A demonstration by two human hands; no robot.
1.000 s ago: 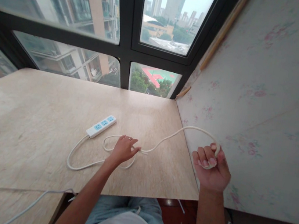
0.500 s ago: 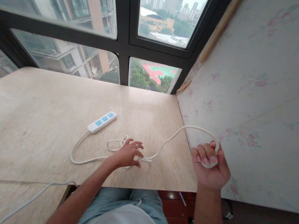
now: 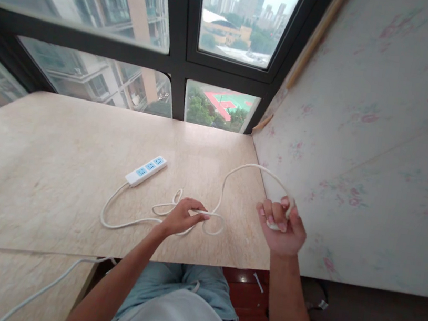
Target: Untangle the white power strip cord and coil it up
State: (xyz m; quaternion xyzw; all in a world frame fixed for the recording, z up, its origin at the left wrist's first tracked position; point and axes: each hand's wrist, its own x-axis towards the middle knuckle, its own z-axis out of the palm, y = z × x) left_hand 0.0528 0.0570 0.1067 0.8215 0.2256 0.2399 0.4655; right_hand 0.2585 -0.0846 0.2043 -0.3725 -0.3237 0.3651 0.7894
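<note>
A white power strip (image 3: 146, 171) with blue socket faces lies on the pale tabletop, left of my hands. Its white cord (image 3: 109, 226) curves toward me and runs in loose loops to the middle of the table. My left hand (image 3: 185, 216) pinches the cord between thumb and fingers, just above the tabletop. From there the cord arches up and over to the right. My right hand (image 3: 281, 226), palm up and fingers curled, grips the cord's other end near the wall; whatever else sits inside that fist is hidden.
A floral-papered wall (image 3: 372, 167) bounds the table on the right. Dark window frames (image 3: 177, 65) stand behind it. Another pale cable (image 3: 49, 282) crosses the lower left of the tabletop (image 3: 45, 168). A dark red floor shows below the front edge.
My left hand has closed its fingers on the cord. My right hand has moved left and slightly up, and the cord between the hands now bows higher, with a small loop beside my left hand.
</note>
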